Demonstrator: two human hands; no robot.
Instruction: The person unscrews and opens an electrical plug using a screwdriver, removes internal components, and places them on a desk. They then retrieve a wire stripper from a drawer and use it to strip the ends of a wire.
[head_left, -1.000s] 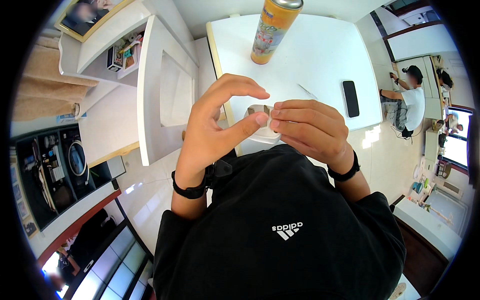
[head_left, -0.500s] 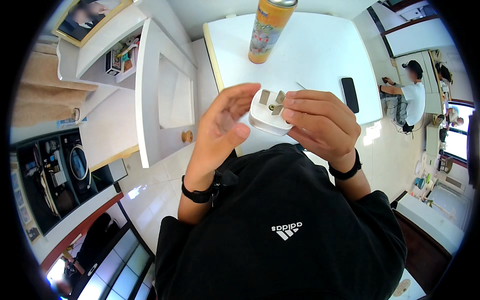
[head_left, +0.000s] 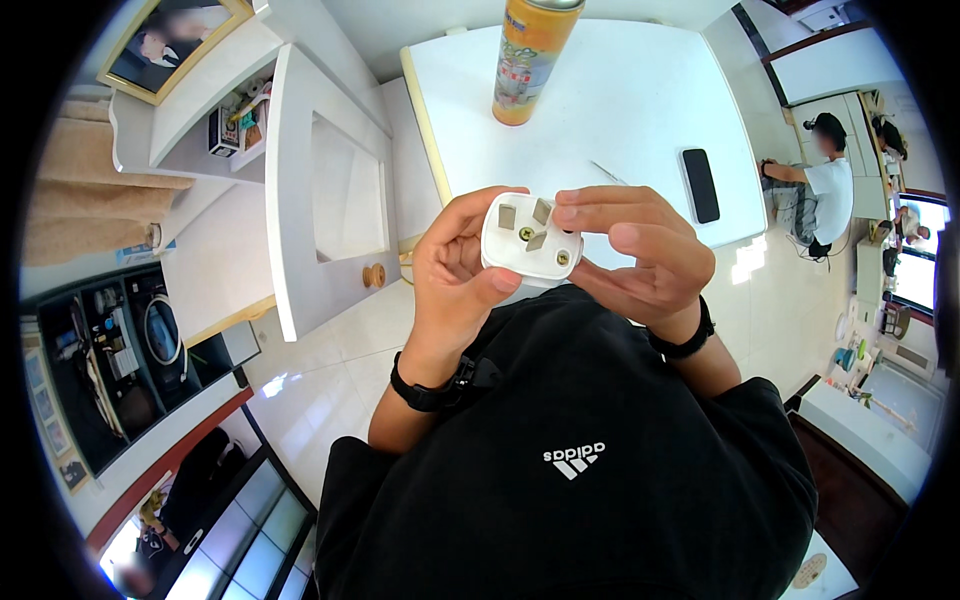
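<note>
White, rounded and plastic, the metal-pronged plug is now pinched by the left hand, leaving the right hand half-open beside it, fingertips at its edge.

Plug: white plug filling the space between the hands; its pronged face is open from above.
Plug's sides: the left hand blocks the left, the fingers of the right hand the right.
Tabletop: white tabletop, with a broad open lane beyond the hands, right of the can.
Spray can: tall orange can standing upright at the far left, blocking a low pass there.
Thin tool: slim tool lying just beyond the right hand, low enough to pass over.
Phone: black phone flat near the right edge, another low obstacle.
Left side: cabinet door, its wooden knob sticking out; a gap separates it from the left hand.
Near side: the person's black shirt closes off passage.
</note>
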